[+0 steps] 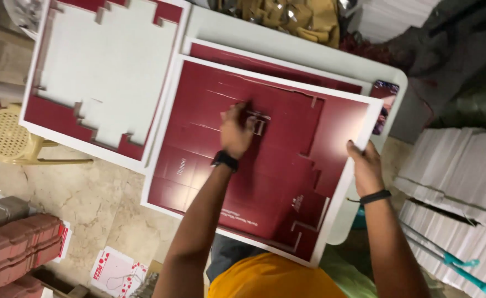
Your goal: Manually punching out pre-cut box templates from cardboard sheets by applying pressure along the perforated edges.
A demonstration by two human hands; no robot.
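From the head camera I look down on a large dark red die-cut card sheet (287, 182) lying flat on the white bench (287, 47), on top of another red sheet (265, 66) whose far edge shows beyond it. My left hand (236, 131) sits near the middle of the top sheet, fingers (243, 113) curled down and pinching at a small cut tab (258, 122) just beyond the fingertips; how firmly they grip I cannot tell through the blur. My right hand (366, 165) clamps the sheet's right white border, thumb on top, fingers wrapped under the edge. The tab lies just ahead and slightly right of the left fingers, so the left hand is plainly the nearer one. The sheet's long axis runs from its near edge at my body away across the bench, skewed so the far end points up and to the left. A white sheet with its red margin (97, 72) lies alongside, to the left, touching or overlapping the bench edge.
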